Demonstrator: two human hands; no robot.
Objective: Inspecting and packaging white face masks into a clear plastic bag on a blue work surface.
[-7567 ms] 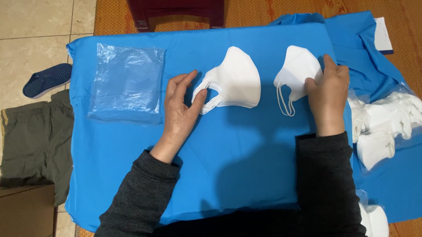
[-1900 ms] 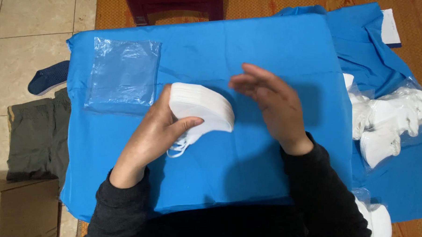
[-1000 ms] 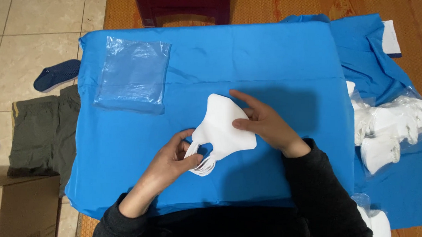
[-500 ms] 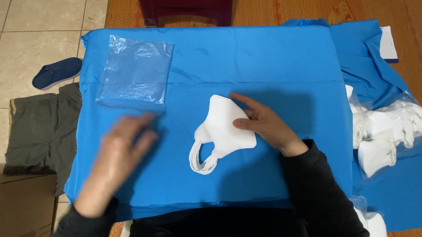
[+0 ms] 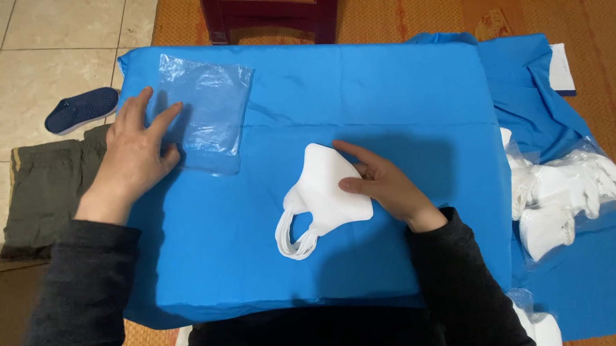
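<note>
Half a second back my left hand [image 5: 132,153] was a blur sweeping across the blue cloth [image 5: 365,93]; now it has come to rest at the far left, palm down, fingers spread, tips touching the near edge of the stack of clear plastic bags [image 5: 202,113]. It grips nothing: the hand lies flat and open on the bags' left side.

From where I watch, my right hand [image 5: 382,186] has hardly shifted. It is open too, fingers laid flat on the right side of the stack of white masks [image 5: 324,194], pressing it to the cloth rather than clasping it. The masks sit near the middle of the cloth, toward my side, ear loops [image 5: 293,237] trailing off the lower left end.

Bags and masks lie well apart on the same cloth. Off to the right, on another spread of blue fabric, a heap of more white masks [image 5: 560,195] sits partly under clear wrap. On the floor at left I see a dark blue shoe [image 5: 81,108] and a folded olive garment [image 5: 44,191]. A dark red chair [image 5: 269,11] stands beyond the far edge.
</note>
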